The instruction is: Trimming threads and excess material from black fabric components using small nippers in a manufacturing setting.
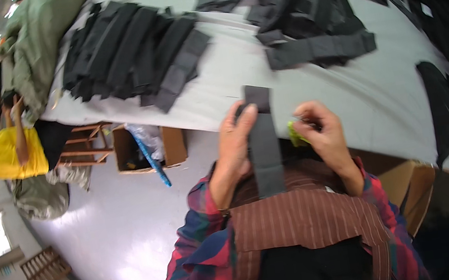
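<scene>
A dark grey fabric strip (266, 153) hangs upright in front of my apron, over the near edge of the table. My left hand (231, 149) pinches it near its upper end, thumb on top. Just to the right, apart from the strip, my right hand (324, 134) is closed round a small yellow-green tool (296, 134), mostly hidden by the fingers; its kind does not show clearly. Beyond my left hand, dark strips (129, 52) lie side by side in a row. A loose heap of dark fabric pieces (306, 5) lies farther right.
The table (231, 41) has a pale cloth cover. Black cloth (441, 109) lies along its right side. An open cardboard box (174, 146) with a blue stick (150, 158) stands on the floor at left, near a wooden stool (80, 146) and a person in yellow (16, 152). Another cardboard box (420, 193) stands below right.
</scene>
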The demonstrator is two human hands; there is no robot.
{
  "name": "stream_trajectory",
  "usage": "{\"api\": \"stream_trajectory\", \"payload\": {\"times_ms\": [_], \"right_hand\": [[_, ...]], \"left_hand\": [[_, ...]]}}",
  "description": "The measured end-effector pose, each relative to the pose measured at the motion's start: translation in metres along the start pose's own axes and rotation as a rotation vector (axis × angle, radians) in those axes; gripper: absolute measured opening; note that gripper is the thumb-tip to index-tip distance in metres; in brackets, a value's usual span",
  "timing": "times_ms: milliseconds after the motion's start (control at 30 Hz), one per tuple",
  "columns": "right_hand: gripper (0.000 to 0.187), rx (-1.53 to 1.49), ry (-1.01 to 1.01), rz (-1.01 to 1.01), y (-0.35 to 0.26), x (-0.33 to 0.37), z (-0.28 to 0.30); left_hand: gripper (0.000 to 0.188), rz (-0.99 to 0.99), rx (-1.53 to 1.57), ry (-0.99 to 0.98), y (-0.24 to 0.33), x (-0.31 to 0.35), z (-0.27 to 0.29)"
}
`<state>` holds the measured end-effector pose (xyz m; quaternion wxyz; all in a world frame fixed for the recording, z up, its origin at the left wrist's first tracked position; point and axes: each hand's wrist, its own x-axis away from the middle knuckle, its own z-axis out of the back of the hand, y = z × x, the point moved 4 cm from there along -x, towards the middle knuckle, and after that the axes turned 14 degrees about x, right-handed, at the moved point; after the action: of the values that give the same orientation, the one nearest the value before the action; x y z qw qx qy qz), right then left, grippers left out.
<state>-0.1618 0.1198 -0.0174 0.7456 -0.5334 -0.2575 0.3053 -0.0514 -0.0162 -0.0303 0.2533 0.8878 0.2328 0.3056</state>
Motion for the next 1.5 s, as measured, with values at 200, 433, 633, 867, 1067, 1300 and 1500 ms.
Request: {"api": "stream_trajectory", "payload": {"times_ms": [200,433,633,867,1067,1300,1500], "right_hand": [[0.029,0.031,-0.037,0.125,-0.03,-0.01,-0.003],[0.01,-0.18,0.0,0.113,-0.035,-0.018,0.003],[0.009,-0.545,-0.152,0.092,-0.037,-0.013,0.003],[0.009,-0.439,-0.168,0.059,-0.032,-0.005,0.001],[0.023,-0.353,-0.212,-0.125,-0.031,0.003,-0.012],[0.009,-0.306,-0.212,-0.081,-0.023,-0.003,-0.01],[0.006,-0.201,-0.035,0.011,-0.021,-0.006,-0.001]], "left_hand": [[0.015,-0.035,-0.127,-0.273,-0.009,0.008,-0.013],[0.046,0.234,0.007,-0.329,-0.015,0.034,-0.013],[0.056,0.423,0.035,-0.288,-0.03,0.038,0.015],[0.045,0.194,-0.039,-0.361,0.001,0.035,0.0],[0.046,-0.306,-0.79,-0.642,0.056,0.04,-0.038],[0.056,-0.58,-1.359,-0.841,0.059,0.043,-0.066],[0.057,-0.923,-0.994,-0.317,0.048,0.022,-0.048]]}}
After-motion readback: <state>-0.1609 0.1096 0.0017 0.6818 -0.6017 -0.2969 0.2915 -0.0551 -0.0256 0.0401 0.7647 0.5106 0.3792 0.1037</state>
